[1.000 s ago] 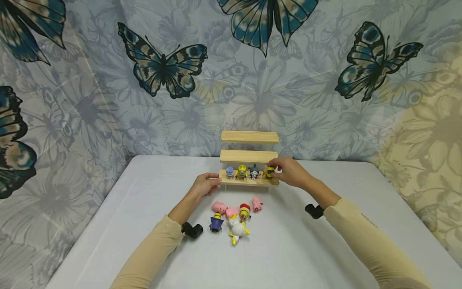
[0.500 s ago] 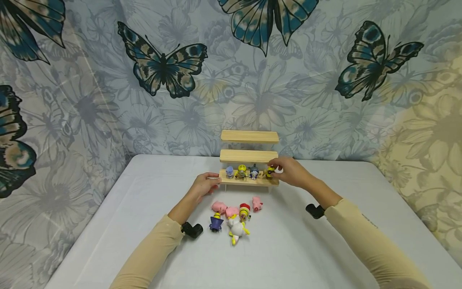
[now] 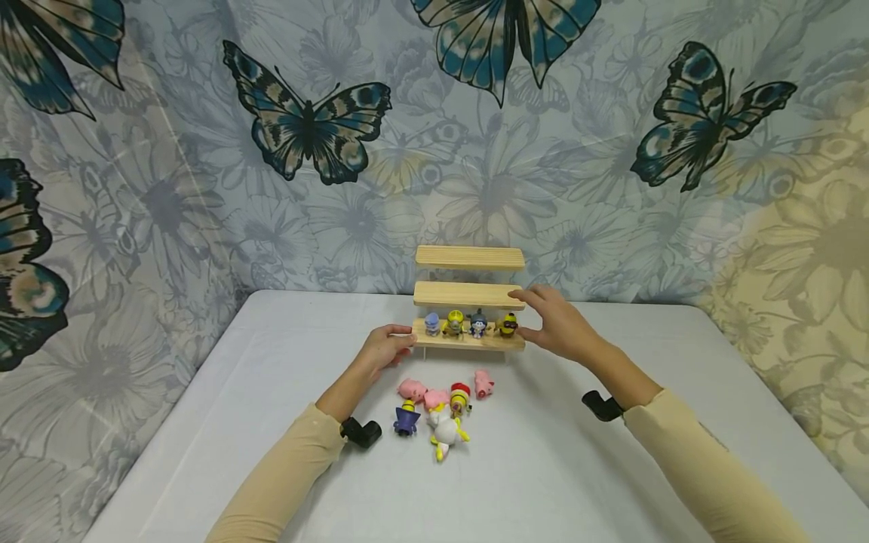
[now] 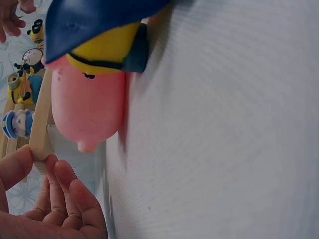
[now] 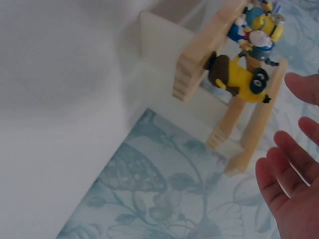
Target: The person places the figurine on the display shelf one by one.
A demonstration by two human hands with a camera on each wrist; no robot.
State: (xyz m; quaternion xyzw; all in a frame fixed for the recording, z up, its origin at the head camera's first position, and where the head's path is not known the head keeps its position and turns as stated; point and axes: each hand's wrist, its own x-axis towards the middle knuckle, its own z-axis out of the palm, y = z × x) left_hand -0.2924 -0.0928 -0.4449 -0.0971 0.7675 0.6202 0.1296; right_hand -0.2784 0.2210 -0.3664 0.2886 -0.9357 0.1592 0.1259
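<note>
A three-step wooden display shelf [image 3: 468,292] stands at the back of the table. My left hand [image 3: 384,350] pinches the left end of its lowest board [image 4: 44,117] between thumb and fingers. On that board several small figures stand in a row: a pale blue one [image 3: 432,324], a yellow one with goggles [image 3: 453,323], a grey-hatted one [image 3: 478,324] and, at the right end, a yellow figure with a black mask [image 5: 244,82]. My right hand [image 3: 555,323] is beside this last figure, fingers spread and apart from it, holding nothing.
In front of the shelf lie pink pig figures [image 3: 484,384], a figure in a purple-blue cape [image 3: 406,419], a red-capped yellow one [image 3: 460,398] and a white and yellow figure [image 3: 446,431]. A butterfly-patterned cloth [image 3: 475,188] hangs close behind the table.
My right hand has let go of the black-masked yellow figure and drawn back slightly to the right, its fingers spreading. The figure stays standing on the board. My left hand has not moved.
</note>
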